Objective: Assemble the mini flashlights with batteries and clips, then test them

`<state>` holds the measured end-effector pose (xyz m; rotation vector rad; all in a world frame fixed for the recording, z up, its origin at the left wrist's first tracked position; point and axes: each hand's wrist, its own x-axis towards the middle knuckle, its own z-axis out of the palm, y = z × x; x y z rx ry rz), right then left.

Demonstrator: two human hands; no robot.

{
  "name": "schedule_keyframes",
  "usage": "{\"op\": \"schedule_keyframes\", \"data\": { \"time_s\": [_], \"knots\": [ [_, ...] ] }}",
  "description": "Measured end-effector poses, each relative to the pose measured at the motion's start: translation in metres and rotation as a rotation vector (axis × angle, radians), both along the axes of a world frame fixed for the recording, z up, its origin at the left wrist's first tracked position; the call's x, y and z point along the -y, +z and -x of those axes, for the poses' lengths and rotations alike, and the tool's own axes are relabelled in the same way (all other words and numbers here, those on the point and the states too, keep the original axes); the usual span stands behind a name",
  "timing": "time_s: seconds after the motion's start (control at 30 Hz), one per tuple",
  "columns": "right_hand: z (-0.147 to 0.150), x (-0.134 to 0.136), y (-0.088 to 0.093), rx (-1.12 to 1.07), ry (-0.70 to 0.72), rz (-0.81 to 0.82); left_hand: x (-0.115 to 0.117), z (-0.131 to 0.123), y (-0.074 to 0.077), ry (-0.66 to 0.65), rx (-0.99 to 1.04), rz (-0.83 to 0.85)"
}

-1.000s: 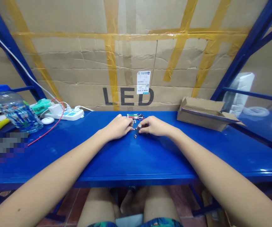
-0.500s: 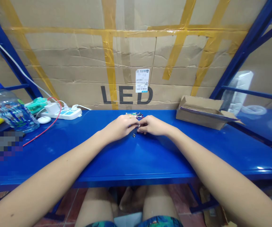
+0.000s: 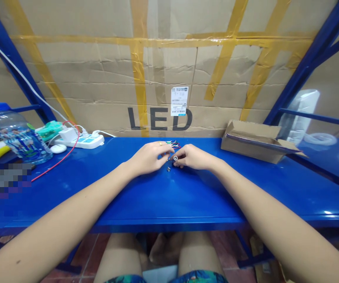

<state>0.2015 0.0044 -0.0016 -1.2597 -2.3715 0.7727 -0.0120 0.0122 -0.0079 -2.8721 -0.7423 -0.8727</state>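
Round metal part (image 3: 175, 158): pinched in right hand (image 3: 195, 157), ringed end facing near; left hand (image 3: 149, 158) just left, fingers curled, grip indeterminable.

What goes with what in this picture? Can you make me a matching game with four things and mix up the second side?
Things:
1. Bottle
2. Small round piece
3. Power strip
4. Cardboard box

Clues:
A. Brown and open at the top
B. Held by the right hand
C. White, with plugs in it
D. Has a blue cap

Right pairs: 1-D, 2-B, 3-C, 4-A
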Motion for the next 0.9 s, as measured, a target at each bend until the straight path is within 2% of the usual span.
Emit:
{"op": "schedule_keyframes", "data": {
  "time_s": [0.2, 0.43, 0.67, 0.9],
  "knots": [
    [0.000, -0.001, -0.001, 0.004, 0.023, -0.033, 0.009, -0.006, 0.001, -0.043, -0.074, 0.015],
    [0.002, -0.001, -0.004, 0.086, 0.011, -0.152, 0.010, -0.008, 0.001, 0.006, 0.008, 0.104],
    [0.003, 0.001, -0.002, 0.022, 0.025, -0.137, 0.015, -0.006, 0.005, -0.028, -0.033, 0.026],
    [0.008, 0.001, -0.004, -0.075, -0.063, -0.404, 0.011, -0.008, 0.001, 0.072, 0.153, 0.023]
  ]
}}
